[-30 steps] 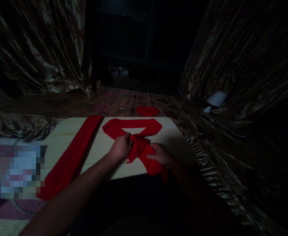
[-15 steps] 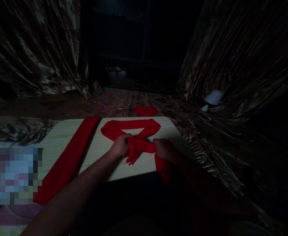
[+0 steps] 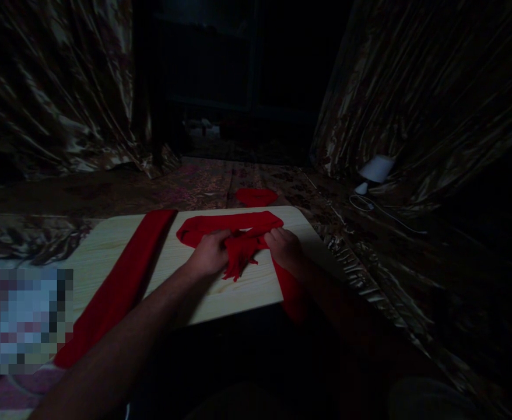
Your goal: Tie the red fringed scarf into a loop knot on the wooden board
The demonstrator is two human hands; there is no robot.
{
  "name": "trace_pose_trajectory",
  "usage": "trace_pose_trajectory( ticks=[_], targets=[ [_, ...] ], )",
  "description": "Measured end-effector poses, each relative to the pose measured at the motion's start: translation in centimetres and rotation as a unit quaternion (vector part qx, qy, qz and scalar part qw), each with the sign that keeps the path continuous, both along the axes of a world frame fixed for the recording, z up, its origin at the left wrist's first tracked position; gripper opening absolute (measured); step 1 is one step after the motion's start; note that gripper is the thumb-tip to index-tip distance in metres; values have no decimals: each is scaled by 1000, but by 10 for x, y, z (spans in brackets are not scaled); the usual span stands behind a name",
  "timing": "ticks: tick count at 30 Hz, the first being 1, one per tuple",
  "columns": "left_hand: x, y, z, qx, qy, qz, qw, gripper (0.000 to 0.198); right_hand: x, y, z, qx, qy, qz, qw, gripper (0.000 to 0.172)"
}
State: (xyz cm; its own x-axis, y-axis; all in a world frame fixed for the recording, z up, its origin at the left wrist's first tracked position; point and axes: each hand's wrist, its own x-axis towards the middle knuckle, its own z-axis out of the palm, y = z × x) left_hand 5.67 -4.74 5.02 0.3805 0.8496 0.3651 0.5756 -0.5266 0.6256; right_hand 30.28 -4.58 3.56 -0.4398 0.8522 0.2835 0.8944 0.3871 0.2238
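A red fringed scarf (image 3: 230, 221) lies in a loop on the pale wooden table (image 3: 221, 300), its ends crossed near me. My left hand (image 3: 213, 251) is closed on the left side of the crossing, beside the hanging fringe. On the right side, my right hand (image 3: 284, 248) grips the scarf with curled fingers. One length of it drops from below my right hand over the table's near edge. A second, long red strip of cloth (image 3: 125, 274) is stretched across the table to the left of my left arm. Dim light hides the finer folds at the crossing.
Beyond the far table edge lies another red cloth (image 3: 256, 196) on the patterned cover. A small white lamp (image 3: 376, 169) with a cord stands at the right. Long patterned curtains (image 3: 59, 87) hang on both sides. A blurred-out patch covers something at the left.
Both hands have moved slightly, my right one farther up and inward. The crossed part has bunched up, its fringe has shifted, and the loop has narrowed.
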Motion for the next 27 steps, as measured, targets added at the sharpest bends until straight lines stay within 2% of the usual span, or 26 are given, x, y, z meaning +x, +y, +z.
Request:
trace_pose_trajectory(
  ticks=[5, 8, 10, 14, 17, 19, 21, 24, 27],
  targets=[
    [-1, -9, -25, 16, 118, -52, 991, 34, 7, 4, -10, -59, -63, 89, 992, 20],
    [0, -15, -36, 36, 173, -65, 982, 48, 9, -3, -10, -67, -43, 80, 994, 18],
    [1, -18, -36, 39, 179, -67, 981, 53, 8, -10, -7, -65, -26, 63, 996, 20],
    [5, -22, -29, 1, 146, -46, 988, 40, 0, -29, -2, -66, 25, 23, 997, 19],
    [9, -28, -26, -46, 101, -9, 994, 20, -7, -43, -10, -100, 153, -22, 983, 16],
    [11, -32, -27, -64, 68, 15, 996, 13, -11, -50, -20, -145, 269, -57, 950, 17],
    [14, -37, -30, -74, 46, 33, 996, 11, -15, -52, -30, -196, 384, -85, 898, 23],
    [16, -45, -34, -72, 49, 24, 996, 12, -20, -52, -39, -254, 548, -101, 791, 43],
    [16, -50, -35, -61, 49, 10, 997, 16, -21, -52, -41, -286, 661, -74, 690, 63]
  ],
)
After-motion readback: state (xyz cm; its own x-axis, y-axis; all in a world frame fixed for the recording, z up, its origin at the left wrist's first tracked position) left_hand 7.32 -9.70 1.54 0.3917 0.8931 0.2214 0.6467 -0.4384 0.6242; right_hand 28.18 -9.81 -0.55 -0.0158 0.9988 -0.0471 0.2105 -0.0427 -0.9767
